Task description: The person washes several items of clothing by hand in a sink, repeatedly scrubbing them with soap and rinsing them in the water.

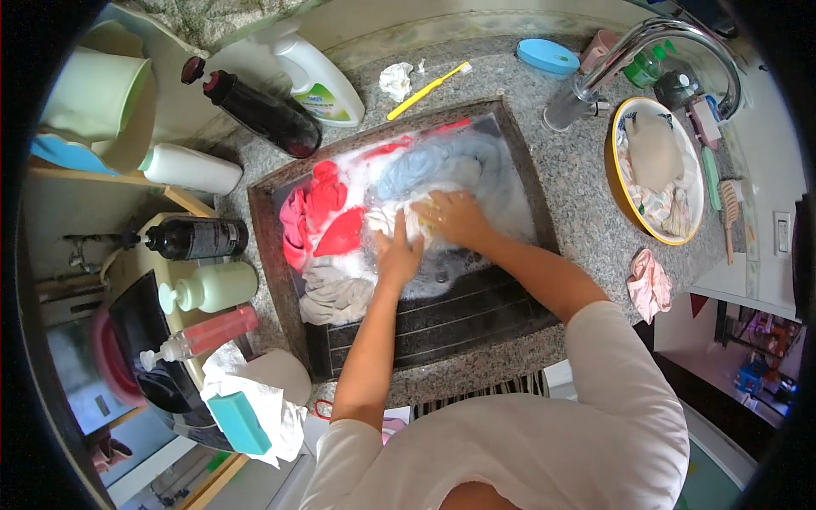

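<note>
Hand-washing seems in hand: mid-frame in the sudsy sink, the left hand spreads loose fingers on white cloth; the right hand's grip I can't tell. Turning it calls for firmer hold.

Bottles crowd the left of the sink, while counter leaves the right hand room before the basin.

- Place: a home washing area
- Sink set in speckled stone table, chrome tap
- Clothes in suds
- Toothbrush, hairbrush, pump bottle nearby
</note>
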`<state>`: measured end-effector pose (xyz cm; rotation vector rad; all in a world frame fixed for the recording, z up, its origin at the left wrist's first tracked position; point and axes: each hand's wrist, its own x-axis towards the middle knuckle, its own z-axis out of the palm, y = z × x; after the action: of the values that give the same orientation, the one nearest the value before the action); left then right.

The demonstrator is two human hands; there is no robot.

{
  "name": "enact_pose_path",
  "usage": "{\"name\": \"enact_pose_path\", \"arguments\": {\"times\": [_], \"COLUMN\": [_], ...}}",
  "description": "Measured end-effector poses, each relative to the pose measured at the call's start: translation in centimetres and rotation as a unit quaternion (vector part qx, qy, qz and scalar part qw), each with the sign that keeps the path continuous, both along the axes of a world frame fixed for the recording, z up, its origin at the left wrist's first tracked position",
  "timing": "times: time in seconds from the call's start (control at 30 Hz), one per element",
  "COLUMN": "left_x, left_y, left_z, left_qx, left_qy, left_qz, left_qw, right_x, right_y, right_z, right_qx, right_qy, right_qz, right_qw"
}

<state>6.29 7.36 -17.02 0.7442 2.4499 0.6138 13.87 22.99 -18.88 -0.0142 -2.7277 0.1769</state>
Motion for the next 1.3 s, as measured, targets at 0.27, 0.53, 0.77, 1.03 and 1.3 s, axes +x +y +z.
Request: {"name": "enact_pose_path", "arguments": {"times": [0.27, 0.53, 0.77, 1.03, 1.3], "left_x": [-3.0, -4.1, -1.1, -1.5, -2.8], "left_y": [-0.2, -1.3, -0.3, -1.4, 0.2], "left_z": [2.7, 0.8, 4.2, 4.5, -1.9], "left_qx": [0.294, 0.436, 0.467, 0.289, -0.009], "left_qy": [-0.492, -0.661, -0.375, -0.36, -0.062], "left_qz": [0.245, 0.221, 0.142, 0.303, 0.007], "left_qw": [0.782, 0.569, 0.788, 0.834, 0.998], "right_x": [-6.8, -0.4, -3.5, -0.4, -4.1], "right_y": [1.5, -10.8, -3.0, 2.0, 1.1], "right_z": [-2.2, 14.3, 6.8, 6.7, -2.5], "right_qx": [-0.239, -0.241, -0.306, -0.074, -0.122], "right_qy": [-0.27, 0.077, 0.194, -0.031, -0.051], "right_qz": [-0.063, 0.233, 0.056, 0.002, -0.051], "right_qw": [0.93, 0.939, 0.93, 0.997, 0.99]}}
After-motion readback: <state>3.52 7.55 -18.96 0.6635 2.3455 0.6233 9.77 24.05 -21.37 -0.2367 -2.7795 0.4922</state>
